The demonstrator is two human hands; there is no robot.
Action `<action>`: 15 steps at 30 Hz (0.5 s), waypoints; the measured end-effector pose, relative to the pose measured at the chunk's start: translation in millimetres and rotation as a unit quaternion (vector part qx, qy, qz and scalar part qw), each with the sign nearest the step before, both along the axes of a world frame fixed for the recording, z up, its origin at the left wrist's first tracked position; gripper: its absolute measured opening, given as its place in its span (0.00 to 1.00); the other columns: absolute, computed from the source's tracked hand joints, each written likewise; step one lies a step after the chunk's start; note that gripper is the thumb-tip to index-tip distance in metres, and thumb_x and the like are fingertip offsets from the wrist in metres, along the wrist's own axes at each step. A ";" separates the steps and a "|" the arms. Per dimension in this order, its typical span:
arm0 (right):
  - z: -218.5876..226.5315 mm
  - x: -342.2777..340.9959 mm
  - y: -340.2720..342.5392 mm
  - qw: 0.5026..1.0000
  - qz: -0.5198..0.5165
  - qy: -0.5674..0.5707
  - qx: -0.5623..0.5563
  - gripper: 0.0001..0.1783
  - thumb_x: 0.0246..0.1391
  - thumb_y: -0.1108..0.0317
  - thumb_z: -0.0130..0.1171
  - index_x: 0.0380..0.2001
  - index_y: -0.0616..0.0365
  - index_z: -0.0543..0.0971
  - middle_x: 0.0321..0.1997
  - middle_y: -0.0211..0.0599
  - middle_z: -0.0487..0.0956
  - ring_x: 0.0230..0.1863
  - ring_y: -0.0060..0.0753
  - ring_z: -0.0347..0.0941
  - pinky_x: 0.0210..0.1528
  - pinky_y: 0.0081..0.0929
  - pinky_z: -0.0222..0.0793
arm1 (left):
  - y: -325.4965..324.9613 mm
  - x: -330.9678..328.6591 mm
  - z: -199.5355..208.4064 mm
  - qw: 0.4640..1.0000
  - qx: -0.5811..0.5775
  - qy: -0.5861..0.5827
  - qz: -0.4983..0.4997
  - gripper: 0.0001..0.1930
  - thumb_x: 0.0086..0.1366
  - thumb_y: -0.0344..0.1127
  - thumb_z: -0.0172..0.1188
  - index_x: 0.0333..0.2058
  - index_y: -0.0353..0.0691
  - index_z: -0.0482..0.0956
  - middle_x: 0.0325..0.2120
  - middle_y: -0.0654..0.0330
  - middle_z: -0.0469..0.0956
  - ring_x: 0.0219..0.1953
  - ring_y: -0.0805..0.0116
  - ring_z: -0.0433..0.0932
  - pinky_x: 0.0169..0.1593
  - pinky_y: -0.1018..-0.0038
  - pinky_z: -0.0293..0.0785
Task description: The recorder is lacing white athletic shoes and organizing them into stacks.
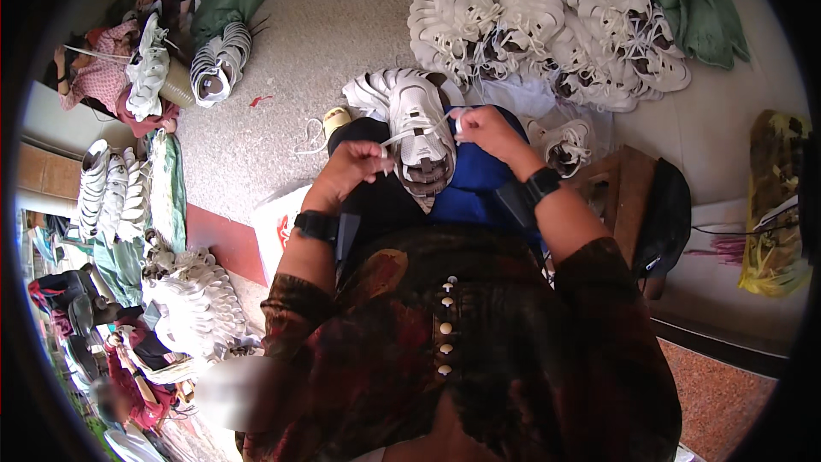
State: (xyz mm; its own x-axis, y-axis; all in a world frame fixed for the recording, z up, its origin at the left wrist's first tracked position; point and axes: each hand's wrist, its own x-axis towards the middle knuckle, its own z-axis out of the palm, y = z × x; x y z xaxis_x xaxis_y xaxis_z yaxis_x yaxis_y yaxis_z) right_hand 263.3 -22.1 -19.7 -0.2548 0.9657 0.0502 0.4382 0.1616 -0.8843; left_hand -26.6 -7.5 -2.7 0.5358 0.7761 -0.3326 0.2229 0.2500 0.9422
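Observation:
A white and brown shoe upper (423, 139) lies across my lap, its brown end toward me. Further pale uppers (369, 92) sit just beyond it. A white shoelace (416, 132) runs over the upper between my two hands. My left hand (361, 164) is closed in a pinch on the lace at the left side of the upper. On the other side, my right hand (486, 133) pinches the lace too, raised above the blue cloth on my lap. Both wrists wear dark bands. The exact lace ends inside my fingers are hidden.
A big heap of white uppers (505, 21) lies ahead on the right, beside green cloth (701, 13). A wooden stool (629, 197) and a black bag (667, 218) stand at my right. More stacked uppers (201, 304) and several people working are at the left.

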 end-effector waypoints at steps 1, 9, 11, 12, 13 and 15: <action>-6.0 -11.5 4.1 1.000 0.003 0.001 -0.001 0.09 0.40 0.76 0.60 0.13 0.63 0.71 0.14 0.32 0.71 0.18 0.19 0.65 0.23 0.20 0.62 | 7.3 7.2 -6.3 0.999 0.006 -0.017 0.042 0.04 0.54 0.29 0.61 0.23 0.39 0.76 0.20 0.69 0.74 0.20 0.83 0.68 0.24 0.86 0.64; -24.5 -35.4 10.7 0.989 -0.133 0.001 0.058 0.08 0.33 0.73 0.63 0.15 0.63 0.73 0.14 0.41 0.70 0.18 0.36 0.68 0.23 0.31 0.63 | 16.6 20.5 -32.1 0.994 0.077 -0.020 0.081 0.06 0.54 0.28 0.61 0.21 0.40 0.75 0.16 0.74 0.68 0.18 0.84 0.61 0.22 0.85 0.59; -31.7 -40.8 11.0 0.974 -0.167 -0.062 0.140 0.09 0.33 0.74 0.63 0.14 0.63 0.71 0.14 0.42 0.70 0.18 0.39 0.67 0.22 0.31 0.61 | 18.1 21.7 -32.4 0.993 0.089 -0.022 0.080 0.06 0.54 0.27 0.60 0.20 0.40 0.74 0.16 0.74 0.68 0.18 0.84 0.61 0.22 0.85 0.59; -35.0 -43.4 10.7 0.947 -0.199 -0.123 0.222 0.10 0.33 0.74 0.62 0.13 0.63 0.69 0.14 0.43 0.70 0.17 0.41 0.66 0.22 0.32 0.60 | 18.8 22.4 -32.0 0.992 0.100 -0.024 0.076 0.06 0.55 0.27 0.60 0.20 0.39 0.74 0.16 0.74 0.68 0.18 0.85 0.61 0.22 0.85 0.60; -32.3 -47.8 9.6 0.947 -0.198 -0.122 0.221 0.10 0.33 0.74 0.62 0.13 0.63 0.69 0.14 0.43 0.70 0.17 0.41 0.66 0.22 0.32 0.60 | 18.1 21.6 -32.6 0.991 0.111 -0.026 0.074 0.07 0.55 0.27 0.60 0.20 0.39 0.74 0.16 0.74 0.68 0.18 0.85 0.62 0.23 0.85 0.60; -25.3 -53.8 6.6 0.958 -0.220 -0.116 0.143 0.11 0.33 0.72 0.62 0.13 0.61 0.69 0.17 0.45 0.71 0.20 0.50 0.66 0.22 0.37 0.61 | 16.1 21.2 -35.1 0.989 0.123 -0.026 0.073 0.07 0.55 0.27 0.59 0.19 0.38 0.73 0.15 0.74 0.68 0.18 0.85 0.62 0.23 0.84 0.60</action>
State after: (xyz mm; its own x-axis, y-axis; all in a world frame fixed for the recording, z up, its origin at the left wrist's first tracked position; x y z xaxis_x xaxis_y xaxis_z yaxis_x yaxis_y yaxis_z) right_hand 209.4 -15.6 -45.0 0.1383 0.9375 0.3193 0.6986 0.1362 -0.7025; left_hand -5.4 8.6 -37.8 0.4238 0.9003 -0.0996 0.1506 0.0384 0.9878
